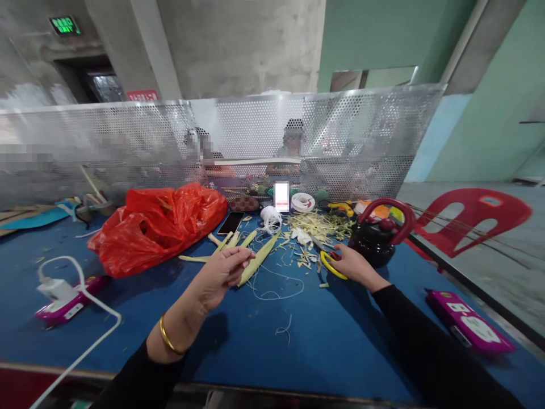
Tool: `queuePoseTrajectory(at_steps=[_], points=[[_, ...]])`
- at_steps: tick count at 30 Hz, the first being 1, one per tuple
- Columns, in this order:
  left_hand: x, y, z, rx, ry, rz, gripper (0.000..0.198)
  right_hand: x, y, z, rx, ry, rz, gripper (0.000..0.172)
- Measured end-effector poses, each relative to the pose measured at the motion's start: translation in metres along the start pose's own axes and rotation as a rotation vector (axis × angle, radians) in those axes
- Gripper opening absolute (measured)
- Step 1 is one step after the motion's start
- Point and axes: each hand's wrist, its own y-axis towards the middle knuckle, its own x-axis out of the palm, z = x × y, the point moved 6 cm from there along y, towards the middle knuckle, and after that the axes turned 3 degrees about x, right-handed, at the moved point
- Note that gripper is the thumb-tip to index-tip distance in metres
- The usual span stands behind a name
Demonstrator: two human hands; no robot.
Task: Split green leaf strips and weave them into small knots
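Note:
My left hand [225, 272], a gold bangle on its wrist, is held above the table with thumb and fingertips pinched together. What it pinches, if anything, is too small to make out. Just beyond it lie several pale green husk-like leaf strips [263, 257], with loose thin white thread [279, 296] trailing beside them. On the right, my right hand [357, 266] has its fingers closed on the yellow-handled scissors [332, 267], whose blades point away toward the plant scraps [326, 224]. A ball of white thread [271, 218] sits behind the strips.
A red plastic bag [157, 227] and a phone [230, 223] lie left of centre. A dark kettle [372, 244] stands close to my right hand. Purple power strips [468, 324] lie on both sides, and a white cable [100, 307] crosses the left. A perforated metal screen [251, 130] borders the back.

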Motion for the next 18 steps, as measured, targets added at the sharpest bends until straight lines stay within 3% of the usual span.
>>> queuePoseTrajectory(at_steps=[7,11,15,18], points=[[-0.001,0.008,-0.005,-0.019,0.033,0.036,0.016,-0.010,-0.005,0.010,0.063,0.399,-0.042,0.027],[0.004,0.006,-0.007,-0.099,-0.014,-0.023,0.016,-0.020,-0.032,0.000,0.019,0.716,-0.092,0.039],[0.013,0.004,-0.013,-0.204,-0.089,-0.134,0.019,-0.025,-0.064,-0.019,-0.065,0.942,-0.143,0.035],[0.016,0.004,-0.017,-0.235,-0.137,-0.173,0.018,-0.017,-0.093,-0.035,-0.111,1.102,-0.241,0.032]])
